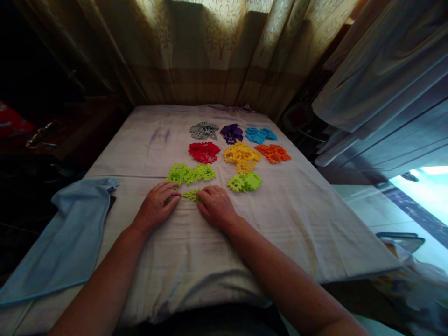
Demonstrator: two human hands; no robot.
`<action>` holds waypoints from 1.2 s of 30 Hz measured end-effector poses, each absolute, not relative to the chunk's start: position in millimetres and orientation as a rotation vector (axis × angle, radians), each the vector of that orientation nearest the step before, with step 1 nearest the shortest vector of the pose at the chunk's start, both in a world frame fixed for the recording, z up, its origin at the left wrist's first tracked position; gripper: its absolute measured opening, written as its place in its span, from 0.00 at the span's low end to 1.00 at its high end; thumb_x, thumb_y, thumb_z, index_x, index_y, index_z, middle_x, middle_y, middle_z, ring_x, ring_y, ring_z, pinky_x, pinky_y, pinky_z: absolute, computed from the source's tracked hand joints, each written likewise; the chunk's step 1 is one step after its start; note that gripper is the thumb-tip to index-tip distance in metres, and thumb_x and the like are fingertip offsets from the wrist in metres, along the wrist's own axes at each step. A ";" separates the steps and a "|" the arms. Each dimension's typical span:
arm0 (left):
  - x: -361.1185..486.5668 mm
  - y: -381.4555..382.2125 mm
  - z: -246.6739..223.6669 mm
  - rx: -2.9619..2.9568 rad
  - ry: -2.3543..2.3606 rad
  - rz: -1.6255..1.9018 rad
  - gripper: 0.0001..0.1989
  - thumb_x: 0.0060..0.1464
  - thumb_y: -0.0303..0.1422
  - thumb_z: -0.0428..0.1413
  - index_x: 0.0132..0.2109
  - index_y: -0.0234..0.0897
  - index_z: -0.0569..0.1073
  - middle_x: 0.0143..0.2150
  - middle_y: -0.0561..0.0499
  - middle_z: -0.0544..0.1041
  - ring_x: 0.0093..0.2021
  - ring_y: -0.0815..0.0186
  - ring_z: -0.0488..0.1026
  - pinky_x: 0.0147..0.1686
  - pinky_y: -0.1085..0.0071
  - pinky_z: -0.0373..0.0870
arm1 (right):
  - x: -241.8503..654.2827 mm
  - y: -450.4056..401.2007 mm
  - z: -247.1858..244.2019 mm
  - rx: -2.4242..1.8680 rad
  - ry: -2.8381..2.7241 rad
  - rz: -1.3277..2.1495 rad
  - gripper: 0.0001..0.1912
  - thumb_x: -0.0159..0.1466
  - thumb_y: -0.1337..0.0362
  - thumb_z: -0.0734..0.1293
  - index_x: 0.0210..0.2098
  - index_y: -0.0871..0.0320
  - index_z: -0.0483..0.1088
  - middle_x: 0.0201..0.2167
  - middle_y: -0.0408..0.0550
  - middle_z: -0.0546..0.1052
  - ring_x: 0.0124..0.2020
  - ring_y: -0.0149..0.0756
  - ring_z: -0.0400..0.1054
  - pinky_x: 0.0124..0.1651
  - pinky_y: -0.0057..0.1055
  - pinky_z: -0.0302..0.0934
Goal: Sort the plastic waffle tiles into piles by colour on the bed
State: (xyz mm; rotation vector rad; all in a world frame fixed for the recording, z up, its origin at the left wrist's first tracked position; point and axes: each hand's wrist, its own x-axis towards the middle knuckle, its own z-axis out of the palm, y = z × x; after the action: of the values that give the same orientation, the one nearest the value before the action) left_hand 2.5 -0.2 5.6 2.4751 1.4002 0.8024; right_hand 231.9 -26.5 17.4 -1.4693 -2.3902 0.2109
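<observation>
A small lime-green openwork plastic building piece [191,195] lies on the cloth between my hands. Its right end is pinched by the thumb and fingers of my right hand [217,205], which partly cover it. Just left of that piece is my left hand [158,204], resting on the cloth with thumb and fingers apart and nothing visible in it. Its fingertips reach the near edge of a pile of lime-green pieces [192,174]. Another lime-green pile [245,182] lies beyond my right hand, to the right.
Farther back sit piles in red [204,152], yellow [241,155], orange [273,153], grey [204,131], purple [231,133] and blue [261,135]. A light blue cloth [75,233] drapes over the left edge of the covered table [297,238]. Curtains [210,60] hang behind.
</observation>
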 end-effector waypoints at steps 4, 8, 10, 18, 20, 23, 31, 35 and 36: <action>2.1 0.1 4.4 2.482 1.400 0.801 0.17 0.60 0.43 0.49 0.40 0.40 0.79 0.53 0.44 0.79 0.57 0.55 0.71 0.61 0.51 0.64 | 236.6 -26.6 18.5 -1.463 -2.324 0.176 0.13 0.64 0.63 0.65 0.47 0.56 0.74 0.44 0.52 0.77 0.46 0.43 0.67 0.50 0.38 0.58; 1.3 -0.2 3.1 2.488 1.392 0.822 0.17 0.61 0.43 0.49 0.40 0.39 0.79 0.53 0.43 0.79 0.57 0.55 0.71 0.61 0.51 0.64 | 252.8 -22.5 22.1 -1.465 -2.124 0.104 0.14 0.61 0.62 0.66 0.46 0.57 0.74 0.42 0.52 0.78 0.45 0.43 0.69 0.51 0.38 0.59; 0.9 -0.2 3.3 2.488 1.386 0.817 0.17 0.60 0.43 0.49 0.40 0.39 0.79 0.53 0.43 0.79 0.57 0.55 0.71 0.61 0.50 0.64 | 269.4 -17.6 22.7 -1.503 -1.988 0.054 0.14 0.61 0.61 0.66 0.45 0.57 0.74 0.41 0.52 0.78 0.44 0.43 0.69 0.51 0.39 0.59; 0.6 0.6 4.7 2.488 1.375 0.794 0.17 0.60 0.43 0.48 0.39 0.39 0.79 0.53 0.43 0.79 0.57 0.55 0.72 0.61 0.50 0.65 | 359.4 -2.6 11.8 -1.907 -1.542 0.030 0.17 0.58 0.59 0.64 0.44 0.59 0.74 0.39 0.54 0.79 0.40 0.43 0.71 0.48 0.40 0.63; 0.5 0.6 4.4 2.489 1.376 0.801 0.17 0.60 0.43 0.48 0.39 0.39 0.79 0.53 0.43 0.79 0.57 0.55 0.72 0.61 0.50 0.65 | 369.6 -3.0 9.2 -2.024 -1.500 0.069 0.16 0.58 0.58 0.64 0.43 0.58 0.74 0.39 0.52 0.79 0.40 0.42 0.71 0.46 0.38 0.63; 0.7 0.3 4.6 2.494 1.377 0.806 0.18 0.61 0.43 0.48 0.39 0.38 0.79 0.53 0.42 0.79 0.57 0.55 0.72 0.60 0.50 0.65 | 372.5 -4.1 7.5 -2.120 -1.502 0.122 0.15 0.58 0.58 0.64 0.42 0.56 0.75 0.40 0.51 0.79 0.40 0.40 0.71 0.46 0.37 0.63; 1.4 -0.2 4.7 2.455 1.402 0.802 0.16 0.60 0.43 0.49 0.39 0.41 0.79 0.53 0.45 0.79 0.57 0.55 0.72 0.61 0.50 0.64 | 370.5 -3.4 3.4 -2.055 -1.487 0.039 0.16 0.57 0.57 0.65 0.41 0.57 0.76 0.40 0.54 0.78 0.38 0.42 0.70 0.44 0.39 0.63; 1.8 -0.7 4.3 2.425 1.411 0.836 0.16 0.60 0.43 0.49 0.38 0.40 0.79 0.51 0.44 0.79 0.56 0.55 0.73 0.61 0.50 0.65 | 371.5 -2.1 2.3 -1.907 -1.506 -0.061 0.15 0.58 0.58 0.64 0.39 0.58 0.76 0.38 0.55 0.78 0.38 0.43 0.70 0.45 0.40 0.63; 2.0 -1.0 4.9 2.418 1.414 0.841 0.16 0.60 0.43 0.49 0.38 0.41 0.79 0.51 0.45 0.80 0.56 0.55 0.73 0.60 0.50 0.65 | 370.8 -2.0 2.9 -1.870 -1.518 -0.084 0.15 0.59 0.58 0.63 0.39 0.58 0.76 0.37 0.54 0.78 0.37 0.43 0.69 0.45 0.40 0.63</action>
State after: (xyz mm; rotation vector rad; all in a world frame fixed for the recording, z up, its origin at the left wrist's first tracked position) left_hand 2.0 -1.0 4.9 2.4184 1.4144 0.8411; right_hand 370.8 -2.0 2.9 -1.8699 -1.5176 -0.0845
